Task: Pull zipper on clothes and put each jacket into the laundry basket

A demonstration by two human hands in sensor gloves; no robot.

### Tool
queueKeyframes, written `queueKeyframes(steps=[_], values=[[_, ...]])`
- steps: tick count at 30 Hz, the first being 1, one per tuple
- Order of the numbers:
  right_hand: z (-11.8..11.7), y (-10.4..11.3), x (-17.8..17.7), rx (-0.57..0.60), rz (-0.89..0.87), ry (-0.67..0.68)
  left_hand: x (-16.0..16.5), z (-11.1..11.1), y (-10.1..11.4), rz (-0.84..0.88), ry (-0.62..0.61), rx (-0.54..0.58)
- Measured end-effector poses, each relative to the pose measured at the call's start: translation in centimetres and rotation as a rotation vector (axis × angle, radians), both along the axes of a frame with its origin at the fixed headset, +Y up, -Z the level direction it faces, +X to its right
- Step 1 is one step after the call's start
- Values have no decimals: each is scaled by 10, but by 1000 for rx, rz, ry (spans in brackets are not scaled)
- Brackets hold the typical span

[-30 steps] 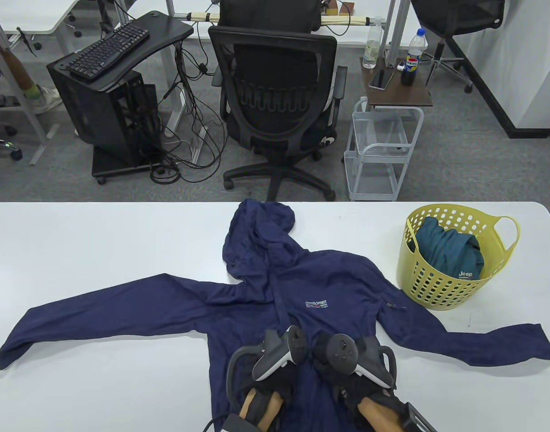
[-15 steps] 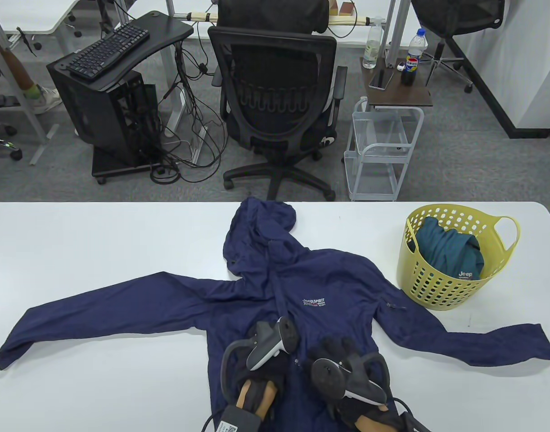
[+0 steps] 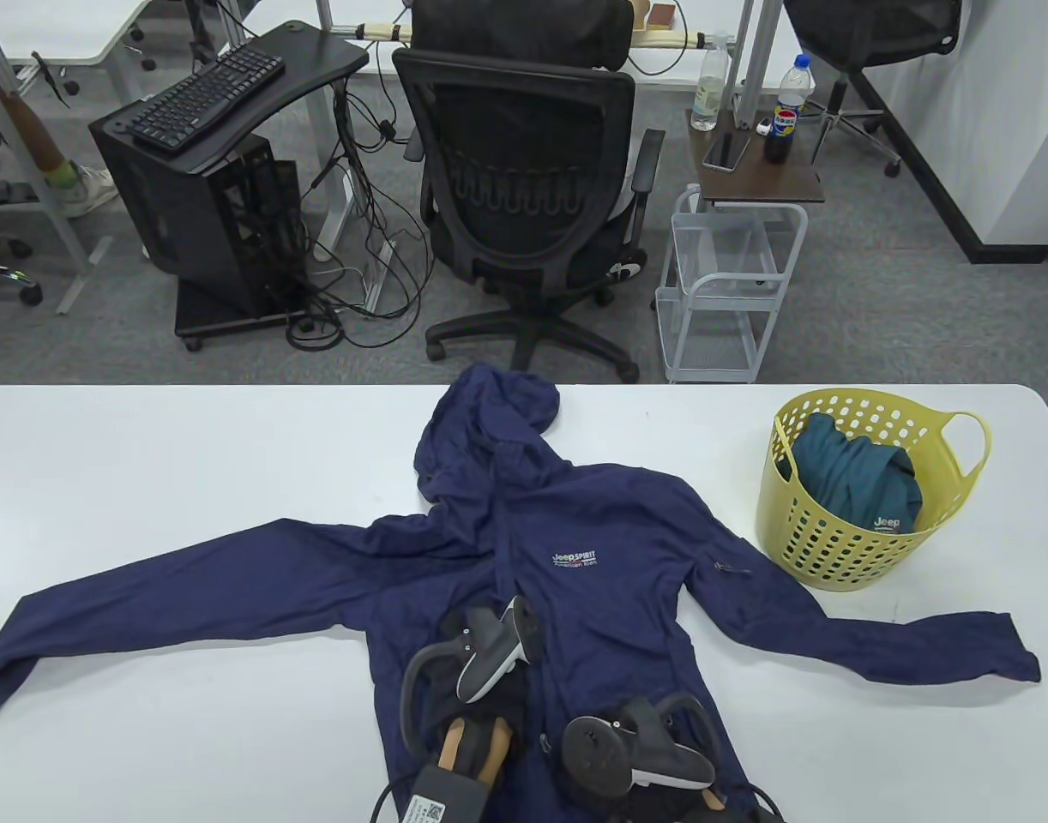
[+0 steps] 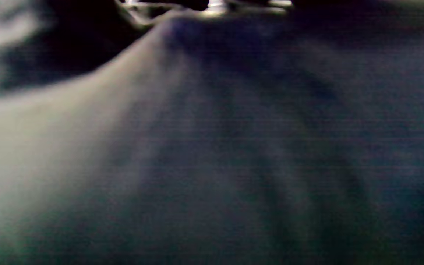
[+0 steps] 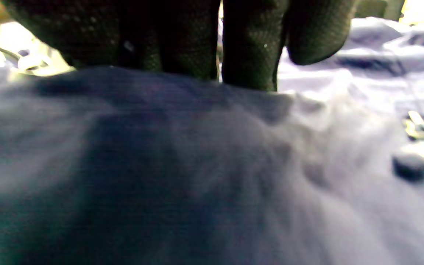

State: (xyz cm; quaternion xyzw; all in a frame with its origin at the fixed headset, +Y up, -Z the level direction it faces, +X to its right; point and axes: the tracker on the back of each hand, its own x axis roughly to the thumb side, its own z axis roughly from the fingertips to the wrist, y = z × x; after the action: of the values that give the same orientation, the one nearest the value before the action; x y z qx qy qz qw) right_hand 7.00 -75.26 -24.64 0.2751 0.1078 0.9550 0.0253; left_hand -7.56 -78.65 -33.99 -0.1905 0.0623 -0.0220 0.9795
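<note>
Moved: jacket (image 3: 575,531) sits further left and further from the person than a second ago; right hand (image 3: 635,759) has drawn back toward the near edge, left hand (image 3: 481,677) has slid left with the cloth.
Jacket: navy, hooded, front up on the white counter (image 3: 189,463), sleeves spread out to both sides.
Axis: long axis runs from the near edge to the far edge, leaning slightly left; hood (image 3: 490,420) points away from the person and reaches the far edge, hem at the near edge.
Writing: chest print reads "Jeep SPIRIT", with a smaller line under it too small to read.
Left grip: on the lower front beside the zipper line; fingers hidden under the tracker, and the wrist view is only blurred cloth, so I cannot tell how it is closed.
Right grip: gloved fingers (image 5: 248,48) come down onto a raised fold of cloth near the hem; whether they pinch it I cannot tell.
Basket (image 3: 841,549): yellow, perforated, right of the jacket, just beside its right shoulder.
Inside: teal jacket (image 3: 850,480) with a "Jeep" label showing.
</note>
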Motion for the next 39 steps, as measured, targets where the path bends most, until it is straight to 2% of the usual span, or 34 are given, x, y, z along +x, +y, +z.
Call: queueKeyframes(steps=[3, 8, 11, 13, 14, 18, 20, 24, 29, 39], values=[[-8, -3, 5, -12, -32, -32, -3, 3, 4, 58, -21, 13], [-26, -8, 20, 7, -64, -149, -1, 16, 30, 200, -62, 121], [-35, -11, 29, 10, -90, -207, 11, 29, 47, 234, -110, 173], [-39, -12, 35, 20, -98, -242, 23, 36, 51, 230, -139, 162], [-41, -12, 37, 20, -102, -257, 29, 38, 50, 217, -152, 124], [-46, -14, 44, 34, -108, -301, 43, 40, 28, 181, -153, -157], [-47, -14, 46, 35, -118, -301, 42, 39, 26, 152, -155, -134], [-43, -14, 43, 56, -117, -264, 31, 31, 17, 167, -132, -228], [-36, -12, 32, 104, -72, -210, 22, 21, 13, 204, -131, -261], [-21, -7, 16, 131, -52, -111, 7, 4, 4, 248, -201, -198]])
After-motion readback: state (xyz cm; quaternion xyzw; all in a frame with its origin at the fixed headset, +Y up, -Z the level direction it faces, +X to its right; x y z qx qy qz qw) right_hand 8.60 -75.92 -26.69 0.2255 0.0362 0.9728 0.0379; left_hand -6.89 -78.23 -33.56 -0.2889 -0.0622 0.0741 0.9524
